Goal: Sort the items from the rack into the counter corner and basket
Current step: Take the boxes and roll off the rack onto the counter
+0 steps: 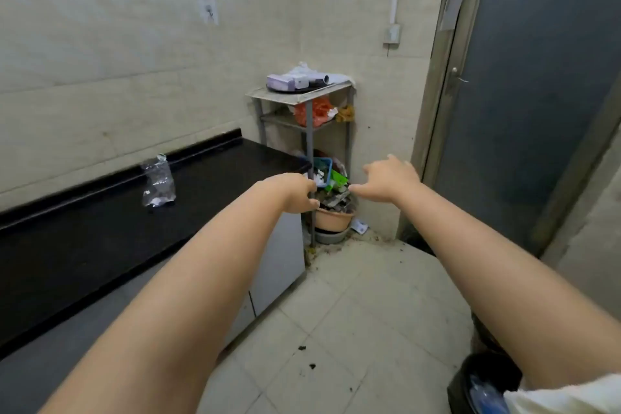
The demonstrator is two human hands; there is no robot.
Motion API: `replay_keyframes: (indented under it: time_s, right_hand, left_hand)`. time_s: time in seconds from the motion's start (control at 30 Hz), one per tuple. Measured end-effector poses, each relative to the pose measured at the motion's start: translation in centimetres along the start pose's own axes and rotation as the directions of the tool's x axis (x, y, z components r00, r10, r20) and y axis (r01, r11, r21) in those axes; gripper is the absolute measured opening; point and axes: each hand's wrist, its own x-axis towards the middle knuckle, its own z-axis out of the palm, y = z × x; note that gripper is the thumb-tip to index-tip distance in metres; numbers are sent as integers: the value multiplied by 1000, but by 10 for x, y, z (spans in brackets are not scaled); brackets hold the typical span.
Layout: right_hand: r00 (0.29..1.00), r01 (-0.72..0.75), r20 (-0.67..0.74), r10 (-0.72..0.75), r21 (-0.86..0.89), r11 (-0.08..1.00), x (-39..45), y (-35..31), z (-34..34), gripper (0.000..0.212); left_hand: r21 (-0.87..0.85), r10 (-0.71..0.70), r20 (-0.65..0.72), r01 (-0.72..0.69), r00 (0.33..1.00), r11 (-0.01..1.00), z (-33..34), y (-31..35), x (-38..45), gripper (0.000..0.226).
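A grey metal rack [306,141] stands in the room's corner beside the black counter [100,232]. Its top shelf holds a purple-white box [285,81] and a white tube. An orange bag [316,111] lies on the middle shelf. Low down sit a blue basket [323,169], green items and a peach basin [332,218] full of clutter. My left hand [299,193] is stretched toward the rack's front post, fingers curled, holding nothing that I can see. My right hand [389,178] reaches out beside it, fingers spread and empty.
A crumpled clear plastic bottle [158,181] stands on the counter. A grey door [524,94] is at the right. Dirt specks lie on the tiled floor [353,312]. A dark bin [480,383] sits at the lower right. Grey cabinet fronts run under the counter.
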Motion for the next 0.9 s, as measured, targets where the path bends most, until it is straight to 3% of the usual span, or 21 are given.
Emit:
replay_keyframes:
  time_s: [0.1, 0.2, 0.5, 0.9]
  right_hand:
    - [989, -10, 146, 13, -21, 1000, 33, 9, 25, 56]
    - [982, -19, 188, 15, 19, 1000, 77, 23, 38, 57]
    - [992, 12, 124, -31, 149, 989, 293, 60, 14, 48]
    - [993, 115, 30, -118, 91, 989, 554, 64, -2, 40]
  left_hand:
    - [-33, -10, 72, 12, 997, 999, 9, -8, 38, 49]
    - [-43, -13, 74, 16, 997, 999, 7, -17, 89, 47]
    - [-7, -58, 12, 58, 998, 998, -54, -55, 290, 48]
    - [-13, -110, -61, 110, 992, 994, -110, -153, 519, 51]
